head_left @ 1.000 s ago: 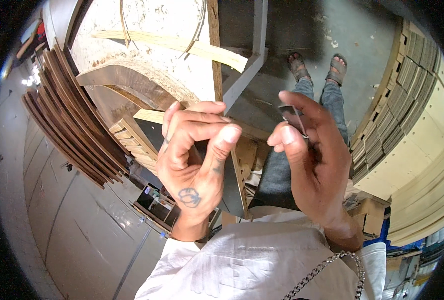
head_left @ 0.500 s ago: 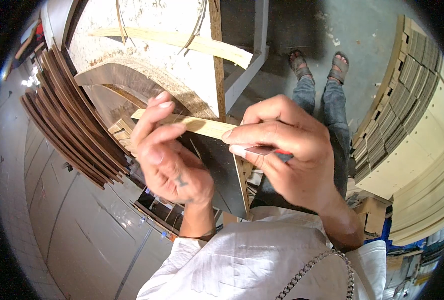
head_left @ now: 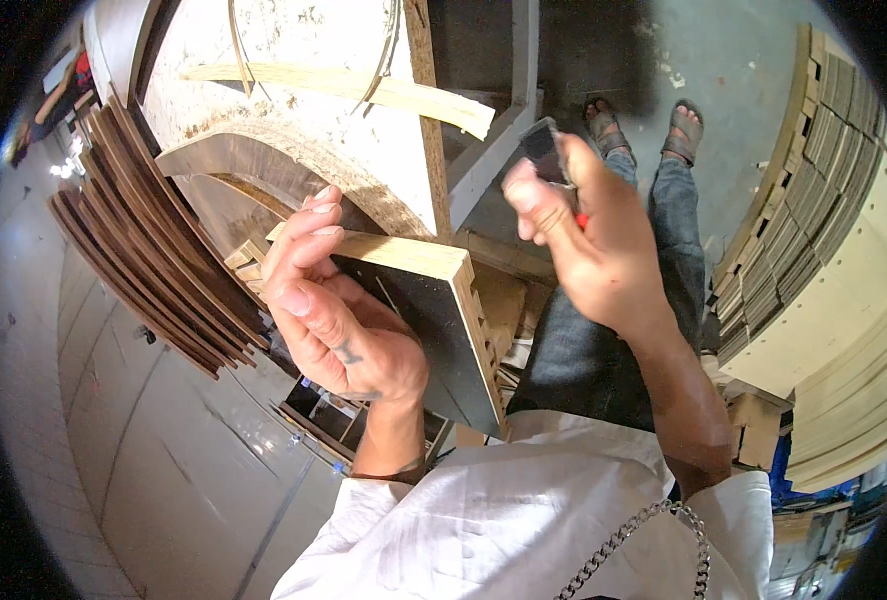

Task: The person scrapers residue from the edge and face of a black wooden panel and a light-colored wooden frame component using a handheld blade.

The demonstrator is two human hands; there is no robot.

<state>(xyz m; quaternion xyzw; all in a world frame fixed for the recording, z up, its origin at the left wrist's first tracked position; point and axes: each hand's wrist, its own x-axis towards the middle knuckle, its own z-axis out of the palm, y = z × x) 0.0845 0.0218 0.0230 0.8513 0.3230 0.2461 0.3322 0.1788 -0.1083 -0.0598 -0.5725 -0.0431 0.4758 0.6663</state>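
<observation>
A black-faced panel (head_left: 429, 335) with a pale wooden edge (head_left: 404, 250) stands in front of me. Over the left part of that edge is my left hand (head_left: 339, 320), its fingers extended and slightly bent, the thumb apart from them. It hides part of the panel, and whether it touches the edge is hard to see. Beyond the panel's right corner, my right hand (head_left: 599, 240) is raised and closed around a small flat dark piece (head_left: 544, 145) with a bit of red showing by the palm. The piece is blurred and its kind is unclear.
A thin pale wood strip (head_left: 364, 90) lies on a whitish board (head_left: 294, 40) beyond, beside a curved wooden piece (head_left: 294, 150). Several curved brown boards (head_left: 154, 240) are stacked at left. Stacked grey panels (head_left: 804, 170) stand at right. My sandalled feet (head_left: 684, 130) are on the floor.
My right hand has left the panel's pale edge, moving up and away with the dark piece now turned upward. The panel's right corner has come into view. My left hand has shifted slightly.
</observation>
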